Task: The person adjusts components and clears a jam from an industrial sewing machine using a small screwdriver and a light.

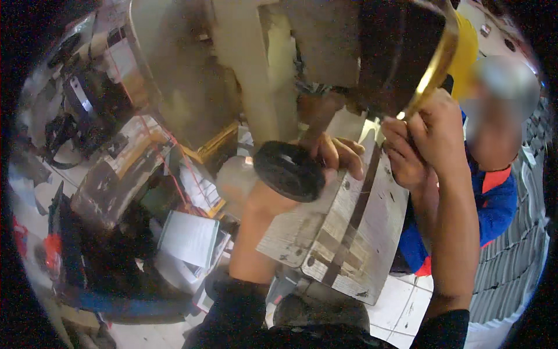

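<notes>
My left hand is at the middle, its fingers bent. A thick black ring-shaped disc, like a roll or a lid, sits against its palm and wrist and hides part of it. Below the fingers a worn whitish board with a dark brown stripe slopes toward me. My right hand is raised at the right, fingers pinched by the bright lower edge of a big dark curved panel. What they grip is too small to tell. Another hand, seemingly the co-worker's, is close beneath it.
A co-worker in a blue garment with red trim stands close on the right. Large dull panels hang overhead. To the left, papers, a brown block and thin red cords crowd the space. White floor tiles show below.
</notes>
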